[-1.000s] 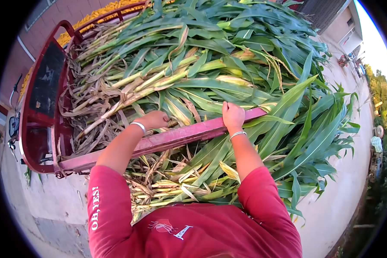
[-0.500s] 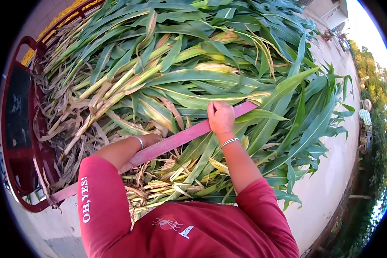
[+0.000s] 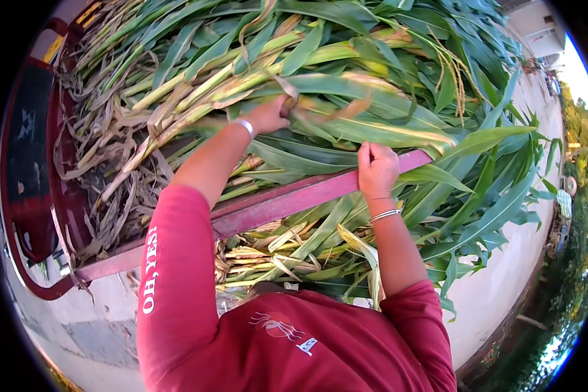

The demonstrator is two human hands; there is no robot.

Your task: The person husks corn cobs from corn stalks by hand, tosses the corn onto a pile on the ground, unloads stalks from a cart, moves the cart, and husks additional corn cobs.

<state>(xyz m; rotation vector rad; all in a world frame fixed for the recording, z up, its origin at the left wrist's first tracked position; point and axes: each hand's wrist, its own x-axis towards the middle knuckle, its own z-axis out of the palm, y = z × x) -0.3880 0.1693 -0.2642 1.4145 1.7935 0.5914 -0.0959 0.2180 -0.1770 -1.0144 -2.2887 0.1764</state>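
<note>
- The corn stalk [image 3: 292, 99] is upon the pile of stalks [image 3: 196, 104]; the left hand [image 3: 268, 117] is curled around its dry end, though blur hides the exact grip.
- It is probably light, with stiff stem and soft, tearable leaves; the bare lower stem seems best to hold.
- The right hand [image 3: 379, 171] is closed on the pink rail [image 3: 294, 204].
- Overlapping leaves may catch; the rail stands between body and pile.
- Other stalks [image 3: 255, 261] lie nearer the body, beyond the rail.
</note>
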